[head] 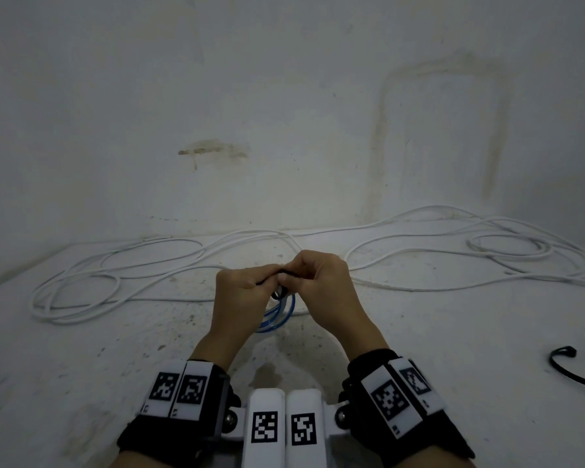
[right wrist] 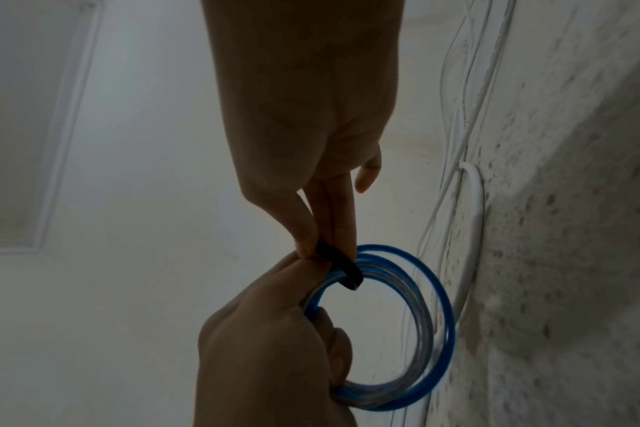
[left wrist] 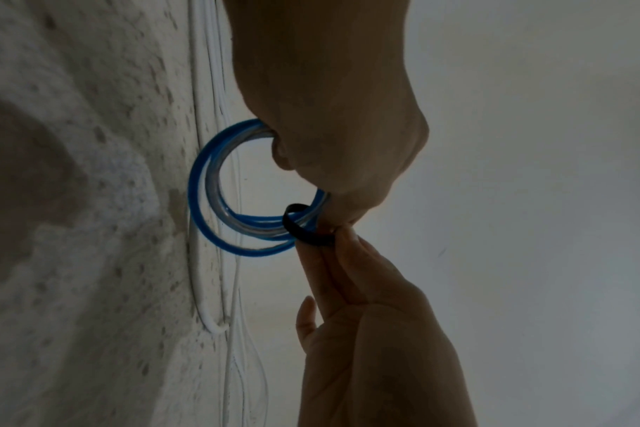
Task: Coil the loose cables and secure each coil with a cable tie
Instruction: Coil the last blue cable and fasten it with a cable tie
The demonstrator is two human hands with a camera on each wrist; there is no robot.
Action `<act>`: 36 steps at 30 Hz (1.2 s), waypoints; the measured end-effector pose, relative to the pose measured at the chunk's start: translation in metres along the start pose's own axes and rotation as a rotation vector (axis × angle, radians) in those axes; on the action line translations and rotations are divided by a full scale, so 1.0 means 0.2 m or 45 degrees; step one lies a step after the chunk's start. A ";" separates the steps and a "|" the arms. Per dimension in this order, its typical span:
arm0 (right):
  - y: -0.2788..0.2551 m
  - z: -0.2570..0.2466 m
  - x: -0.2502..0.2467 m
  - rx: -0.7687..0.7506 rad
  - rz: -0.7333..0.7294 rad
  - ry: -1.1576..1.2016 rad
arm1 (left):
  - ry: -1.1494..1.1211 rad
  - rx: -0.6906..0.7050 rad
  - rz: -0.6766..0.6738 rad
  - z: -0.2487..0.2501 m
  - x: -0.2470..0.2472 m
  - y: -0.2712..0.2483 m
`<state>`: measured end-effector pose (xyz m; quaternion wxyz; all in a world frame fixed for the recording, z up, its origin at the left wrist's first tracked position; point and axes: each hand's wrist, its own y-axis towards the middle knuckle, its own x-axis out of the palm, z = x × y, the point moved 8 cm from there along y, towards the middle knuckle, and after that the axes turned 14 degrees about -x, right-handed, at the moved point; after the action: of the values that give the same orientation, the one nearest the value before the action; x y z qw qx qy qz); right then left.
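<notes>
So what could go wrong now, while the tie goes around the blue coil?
1. The right hand pinches the tie with fingertips only. The tie looks loose around the coil, so it could slip free before it is fastened.
2. The left hand grips the coil on one side only. The free loops already sit unevenly and might spring apart.

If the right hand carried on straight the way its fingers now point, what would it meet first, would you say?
Most likely the left hand: the right hand points across at it, both pinching the black tie around the blue coil. Depth is unclear.
</notes>
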<state>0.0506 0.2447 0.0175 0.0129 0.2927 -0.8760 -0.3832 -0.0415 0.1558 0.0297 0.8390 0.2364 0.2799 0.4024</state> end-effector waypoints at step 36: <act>-0.01 -0.01 -0.10 0.002 0.160 -0.232 | -0.268 -0.550 -0.317 -0.07 0.10 -0.02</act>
<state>0.0693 0.2523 0.0222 -0.0431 0.2011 -0.8904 -0.4060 -0.0380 0.1720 0.0113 0.9374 0.0560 0.1257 0.3198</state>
